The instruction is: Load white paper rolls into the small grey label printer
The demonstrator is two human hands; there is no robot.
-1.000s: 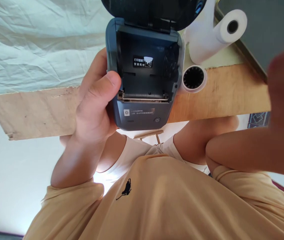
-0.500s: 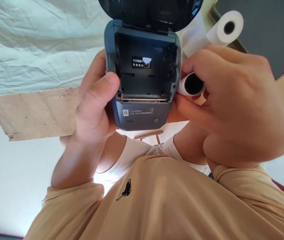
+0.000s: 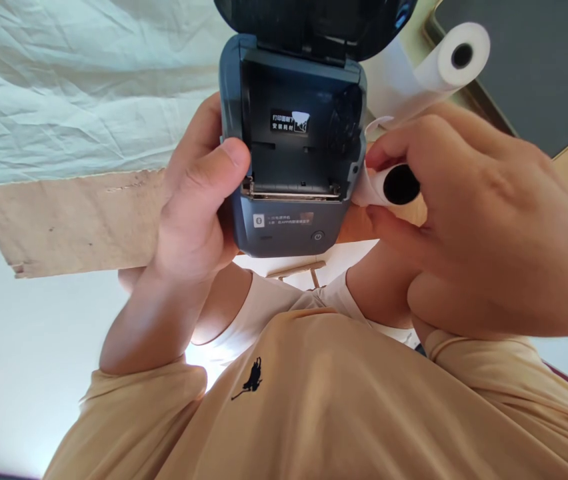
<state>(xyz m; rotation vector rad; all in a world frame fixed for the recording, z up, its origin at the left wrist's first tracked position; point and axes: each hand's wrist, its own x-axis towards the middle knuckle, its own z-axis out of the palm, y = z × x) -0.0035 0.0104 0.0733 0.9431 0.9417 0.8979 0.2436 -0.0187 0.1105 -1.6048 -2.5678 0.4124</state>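
Note:
A dark blue label printer is held up in front of me by my left hand, whose thumb presses over its left edge. Its black lid stands raised, and the compartment inside holds no roll, only a small printed sticker. Just off the printer's right side, my right hand grips a small white paper roll with a black core between thumb and fingers. A loose strip of the paper curls up beside the printer. Part of that roll is hidden behind the printer and my fingers.
A larger white paper roll with a black core lies at the upper right, by a dark flat panel with a gold edge. Pale crumpled cloth covers the upper left, above a worn wooden board.
The printer and my left hand have shifted slightly right. My right hand has moved a little right and down with the small paper roll, and its loose strip now shows.

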